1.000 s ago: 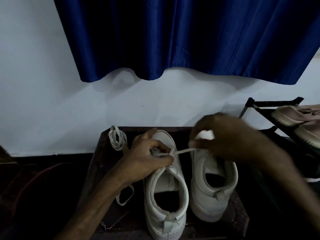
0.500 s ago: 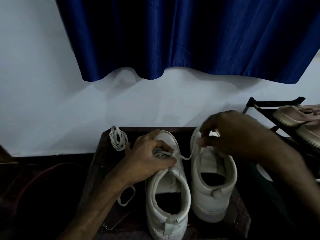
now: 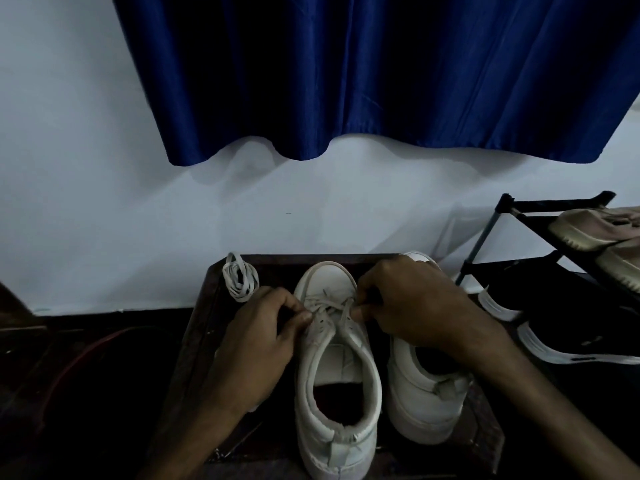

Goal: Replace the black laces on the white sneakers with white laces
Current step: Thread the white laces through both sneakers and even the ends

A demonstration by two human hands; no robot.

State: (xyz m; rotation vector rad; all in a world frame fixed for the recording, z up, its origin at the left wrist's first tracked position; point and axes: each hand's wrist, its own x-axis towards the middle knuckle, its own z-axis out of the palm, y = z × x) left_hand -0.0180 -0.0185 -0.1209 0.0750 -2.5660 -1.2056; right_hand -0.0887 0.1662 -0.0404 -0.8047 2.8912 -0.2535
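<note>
Place: we take this for a room in a home, in a corner where shoes are kept.
Wall side: a deep blue curtain (image 3: 381, 74) hangs in folds over a plain white wall (image 3: 86, 202).
Storage: a black shoe rack (image 3: 554, 205) stands at our right, with beige shoes (image 3: 588, 230) on its upper shelf and black shoes with white soles (image 3: 571, 327) lower down.
Stand: a dark wooden stand (image 3: 207, 323) against the wall carries 2 white sneakers (image 3: 336, 375) and a coiled white lace (image 3: 240, 280).
Light: dim and indoor.
</note>
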